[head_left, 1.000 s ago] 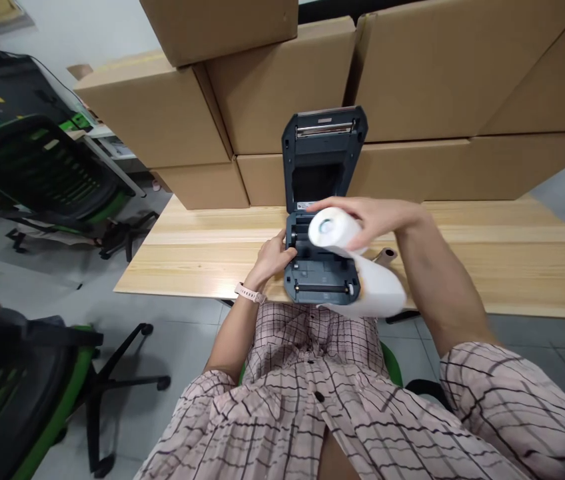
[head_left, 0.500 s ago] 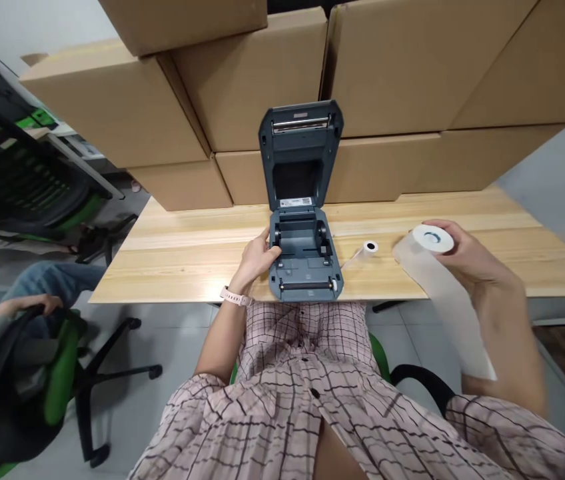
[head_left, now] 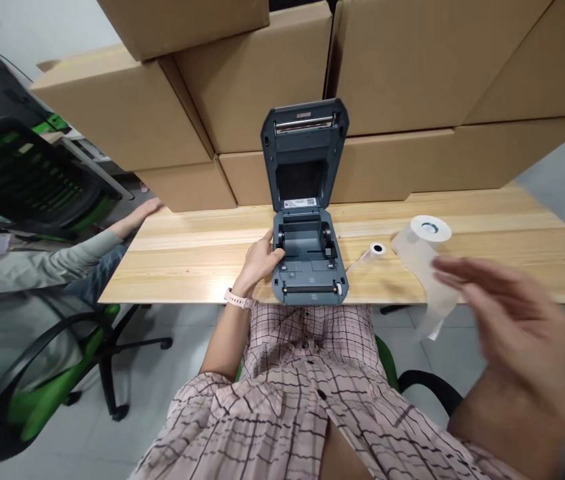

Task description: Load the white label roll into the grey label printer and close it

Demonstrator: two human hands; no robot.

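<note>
A dark grey label printer [head_left: 307, 273] stands at the table's front edge with its lid [head_left: 304, 150] raised and its roll bay bare. My left hand [head_left: 261, 259] grips the printer's left side, thumb over the rim and the other fingers mostly hidden. On the table to the right rests a large white label roll [head_left: 430, 230], its loose strip hanging over the front edge. My right hand [head_left: 507, 307], blurred, hovers beside that strip with fingers stretched out and nothing visible in them. Between printer and large roll lies a small white paper roll [head_left: 377, 249], its thin tail reaching the printer.
Cardboard boxes [head_left: 257, 87] are stacked along the back of the wooden table [head_left: 187, 260]. At the left, another person's arm [head_left: 97, 250] reaches to the table's edge, beside a green and black chair [head_left: 52, 400].
My right hand has let go of the large label roll, leaving it on the table, and drawn back toward me. The other person's arm has reached to the table. My left hand stays on the printer.
</note>
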